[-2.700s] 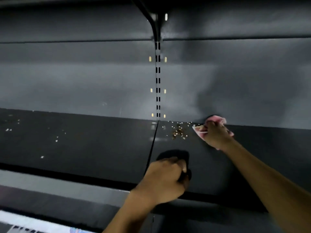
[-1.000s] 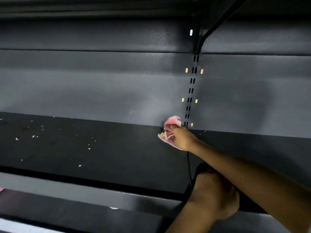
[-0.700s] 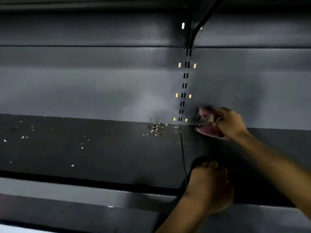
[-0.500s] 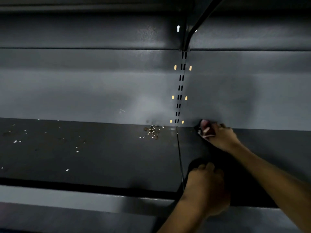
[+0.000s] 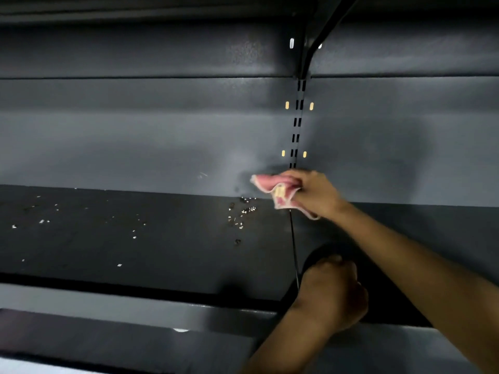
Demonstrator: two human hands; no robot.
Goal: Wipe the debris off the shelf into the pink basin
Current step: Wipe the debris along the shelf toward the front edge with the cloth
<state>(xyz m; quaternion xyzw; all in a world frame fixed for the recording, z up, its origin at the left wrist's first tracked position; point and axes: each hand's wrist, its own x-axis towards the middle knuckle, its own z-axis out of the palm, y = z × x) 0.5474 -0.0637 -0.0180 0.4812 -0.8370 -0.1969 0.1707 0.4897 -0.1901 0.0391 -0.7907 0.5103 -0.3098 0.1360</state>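
right hand (image 5: 316,194) clutching pink cloth (image 5: 275,188) above debris (image 5: 241,214) | left hand (image 5: 330,292) fisted at shelf (image 5: 162,252) edge, contents unclear

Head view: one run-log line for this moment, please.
right hand: holds crumpled pink cloth | left hand: fisted at dark metal shelf edge | pale crumb debris: unswept | basin: unseen
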